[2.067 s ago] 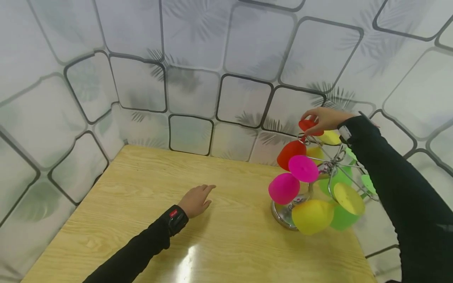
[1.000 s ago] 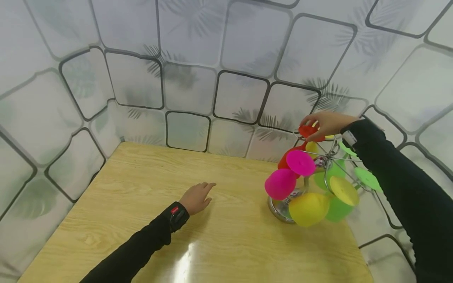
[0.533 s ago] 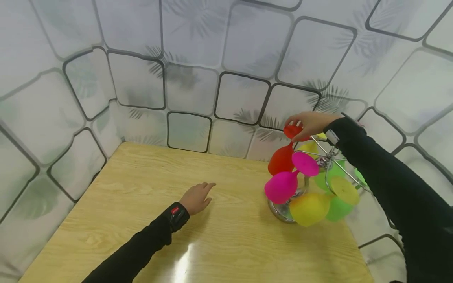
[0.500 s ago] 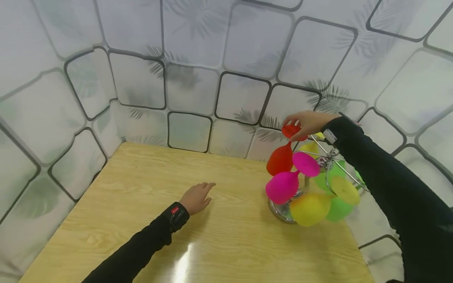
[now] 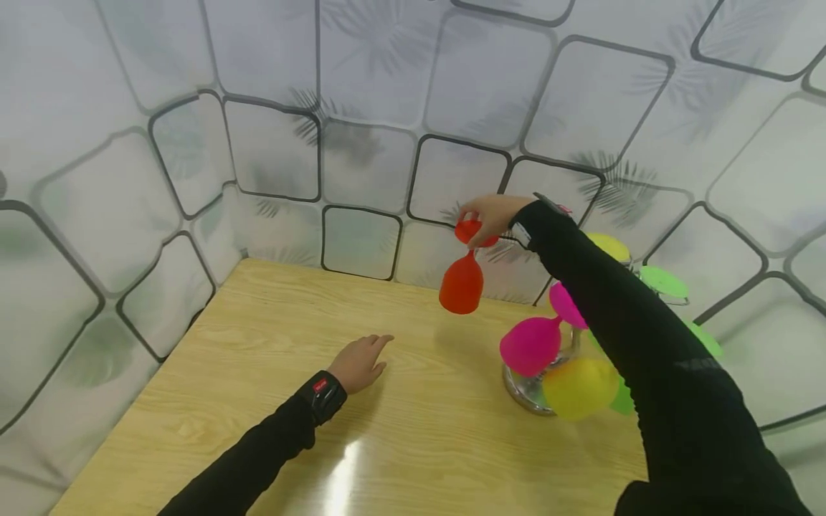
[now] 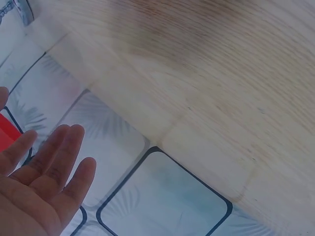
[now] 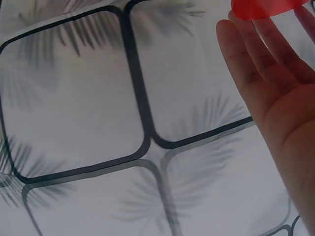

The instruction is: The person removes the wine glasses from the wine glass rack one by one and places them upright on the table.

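Note:
The right hand [image 5: 492, 218] holds a red goblet [image 5: 461, 284] upright by its round foot-like red disc, bowl hanging down, above the table's back edge. In the right wrist view the fingers of the right hand [image 7: 275, 83] touch a red rim [image 7: 268, 7] at the top. The left hand [image 5: 356, 364] hovers over or rests on the table, fingers extended and holding nothing; in the left wrist view the left hand [image 6: 44, 182] has relaxed, spread fingers, with a red patch [image 6: 7, 132] behind them.
A chrome rack [image 5: 525, 390] stands at the table's right, carrying a magenta goblet [image 5: 531, 347], a yellow goblet [image 5: 581, 388] and green ones, partly hidden by the right sleeve [image 5: 619, 315]. The wooden table [image 5: 258, 330] meets a patterned wall covering [image 5: 361, 240] behind.
The right hand has carried the red goblet leftward off the rack, over the table's back part. The left hand has stayed nearly still. The head view has shifted slightly.

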Tool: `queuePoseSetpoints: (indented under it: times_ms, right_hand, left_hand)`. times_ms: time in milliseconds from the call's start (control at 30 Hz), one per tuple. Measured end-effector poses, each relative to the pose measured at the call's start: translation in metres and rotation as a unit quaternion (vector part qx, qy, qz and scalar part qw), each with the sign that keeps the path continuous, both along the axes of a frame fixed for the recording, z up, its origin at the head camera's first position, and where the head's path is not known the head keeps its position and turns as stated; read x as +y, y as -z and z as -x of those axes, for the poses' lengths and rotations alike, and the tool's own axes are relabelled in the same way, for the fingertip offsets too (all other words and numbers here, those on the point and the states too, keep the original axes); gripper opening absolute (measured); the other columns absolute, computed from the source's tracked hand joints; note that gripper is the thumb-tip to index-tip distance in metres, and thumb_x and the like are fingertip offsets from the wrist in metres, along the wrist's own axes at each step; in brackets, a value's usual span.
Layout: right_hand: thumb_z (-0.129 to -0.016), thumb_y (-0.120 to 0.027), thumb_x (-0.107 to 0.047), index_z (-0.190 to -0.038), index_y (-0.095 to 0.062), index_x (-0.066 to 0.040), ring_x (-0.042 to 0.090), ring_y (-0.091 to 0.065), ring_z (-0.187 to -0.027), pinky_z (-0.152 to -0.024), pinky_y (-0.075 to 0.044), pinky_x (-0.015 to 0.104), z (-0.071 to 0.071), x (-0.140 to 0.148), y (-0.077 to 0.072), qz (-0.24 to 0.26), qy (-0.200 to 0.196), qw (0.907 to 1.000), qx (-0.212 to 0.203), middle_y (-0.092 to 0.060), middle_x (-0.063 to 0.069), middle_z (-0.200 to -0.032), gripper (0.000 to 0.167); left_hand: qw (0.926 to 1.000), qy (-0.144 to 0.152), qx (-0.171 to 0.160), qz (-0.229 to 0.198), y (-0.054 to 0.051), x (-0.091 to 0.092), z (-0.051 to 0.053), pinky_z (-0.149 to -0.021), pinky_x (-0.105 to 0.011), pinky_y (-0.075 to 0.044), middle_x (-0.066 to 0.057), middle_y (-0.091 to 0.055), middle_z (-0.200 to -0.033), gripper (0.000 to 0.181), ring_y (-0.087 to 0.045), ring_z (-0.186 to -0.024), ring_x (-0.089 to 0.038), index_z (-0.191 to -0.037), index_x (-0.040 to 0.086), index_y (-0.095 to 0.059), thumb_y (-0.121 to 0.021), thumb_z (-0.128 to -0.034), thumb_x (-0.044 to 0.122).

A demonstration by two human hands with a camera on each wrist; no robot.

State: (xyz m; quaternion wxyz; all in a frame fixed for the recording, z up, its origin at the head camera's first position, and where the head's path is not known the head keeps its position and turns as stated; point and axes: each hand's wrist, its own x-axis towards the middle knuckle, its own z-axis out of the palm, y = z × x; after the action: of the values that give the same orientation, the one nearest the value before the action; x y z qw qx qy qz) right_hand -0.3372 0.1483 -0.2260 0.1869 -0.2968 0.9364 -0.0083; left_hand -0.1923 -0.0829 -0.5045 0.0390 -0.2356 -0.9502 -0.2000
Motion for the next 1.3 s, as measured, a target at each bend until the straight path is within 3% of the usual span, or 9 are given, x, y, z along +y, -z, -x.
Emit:
queuePoseSetpoints:
  times_ms: [267, 500, 700, 800, 867, 1000, 1133, 1233, 1300]
  right_hand:
    - [-0.083, -0.071, -0.028, -0.135, -0.047, -0.013, 0.031, -0.051, -0.113, -0.094, -0.048, 0.040, 0.012, -0.057, 0.023, 0.009, 0.000, 0.9999, 0.005, -0.053, 0.017, -0.130, 0.059]
    - [-0.085, -0.068, -0.024, -0.141, -0.042, -0.017, 0.032, -0.048, -0.122, -0.098, -0.048, 0.041, 0.018, -0.081, 0.052, 0.088, 0.012, 0.9960, -0.001, -0.047, 0.017, -0.138, 0.061]
    - [-0.087, -0.066, -0.020, -0.139, -0.044, -0.015, 0.034, -0.048, -0.122, -0.093, -0.050, 0.042, 0.009, -0.081, 0.080, 0.237, 0.056, 0.9697, 0.016, -0.045, 0.018, -0.139, 0.057]
    - [-0.086, -0.067, -0.018, -0.137, -0.045, -0.013, 0.035, -0.048, -0.122, -0.093, -0.050, 0.043, 0.001, -0.077, 0.107, 0.339, 0.075, 0.9376, 0.014, -0.045, 0.017, -0.137, 0.055]
    - [-0.086, -0.067, -0.016, -0.136, -0.044, -0.013, 0.034, -0.049, -0.121, -0.094, -0.050, 0.043, -0.008, -0.073, 0.129, 0.411, 0.087, 0.9074, -0.003, -0.044, 0.017, -0.137, 0.055]
    - [-0.087, -0.065, -0.005, -0.134, -0.040, -0.007, 0.037, -0.050, -0.122, -0.097, -0.050, 0.041, -0.036, -0.061, 0.168, 0.548, 0.090, 0.8285, -0.074, -0.042, 0.020, -0.135, 0.054]
    - [-0.084, -0.067, -0.001, -0.130, -0.037, 0.002, 0.027, -0.055, -0.119, -0.094, -0.052, 0.032, -0.065, -0.049, 0.199, 0.652, 0.080, 0.7411, -0.136, -0.046, 0.015, -0.129, 0.056]
    - [-0.083, -0.070, -0.007, -0.128, -0.034, 0.002, 0.015, -0.058, -0.114, -0.092, -0.052, 0.025, -0.082, -0.046, 0.215, 0.711, 0.069, 0.6787, -0.172, -0.049, 0.005, -0.127, 0.059]
    - [-0.084, -0.068, -0.006, -0.127, -0.034, -0.002, 0.012, -0.057, -0.112, -0.093, -0.051, 0.025, -0.089, -0.045, 0.223, 0.744, 0.056, 0.6344, -0.201, -0.050, 0.002, -0.126, 0.055]
  left_hand:
    - [0.9999, 0.000, 0.002, -0.010, 0.002, 0.001, 0.003, -0.084, -0.042, -0.053, -0.016, -0.061, -0.116, 0.049, -0.062, -0.102, -0.030, -0.134, 0.005, -0.046, -0.063, -0.0893, 0.016]
    - [0.9997, -0.012, -0.012, -0.018, 0.003, 0.003, 0.003, -0.090, -0.044, -0.051, -0.017, -0.060, -0.120, 0.048, -0.061, -0.106, -0.032, -0.133, 0.004, -0.047, -0.063, -0.0892, 0.016]
    - [0.9989, -0.021, -0.033, -0.024, 0.009, -0.004, 0.000, -0.091, -0.045, -0.050, -0.018, -0.059, -0.122, 0.049, -0.059, -0.108, -0.033, -0.134, 0.005, -0.046, -0.063, -0.0895, 0.017]
    - [0.9983, -0.032, -0.039, -0.030, 0.014, -0.011, -0.001, -0.091, -0.046, -0.050, -0.019, -0.059, -0.123, 0.050, -0.059, -0.108, -0.034, -0.135, 0.005, -0.046, -0.063, -0.0891, 0.017]
    - [0.9977, -0.044, -0.041, -0.031, 0.015, -0.016, -0.001, -0.092, -0.046, -0.050, -0.018, -0.058, -0.124, 0.051, -0.059, -0.110, -0.034, -0.135, 0.005, -0.046, -0.064, -0.0887, 0.017]
    - [0.9956, -0.075, -0.039, -0.039, 0.010, -0.026, 0.001, -0.093, -0.047, -0.049, -0.019, -0.057, -0.127, 0.051, -0.058, -0.112, -0.034, -0.135, 0.006, -0.046, -0.063, -0.0888, 0.017]
    - [0.9902, -0.097, -0.046, -0.090, -0.015, -0.040, 0.007, -0.092, -0.048, -0.049, -0.020, -0.055, -0.129, 0.053, -0.056, -0.114, -0.035, -0.138, 0.006, -0.043, -0.061, -0.0903, 0.020]
    - [0.9735, -0.081, -0.074, -0.201, -0.043, -0.050, 0.013, -0.098, -0.052, -0.044, -0.023, -0.048, -0.135, 0.060, -0.050, -0.120, -0.039, -0.141, 0.004, -0.035, -0.061, -0.0907, 0.021]
    - [0.9427, -0.055, -0.112, -0.310, -0.062, -0.054, 0.016, -0.105, -0.055, -0.037, -0.024, -0.040, -0.141, 0.066, -0.042, -0.127, -0.041, -0.145, 0.004, -0.026, -0.061, -0.0909, 0.019]
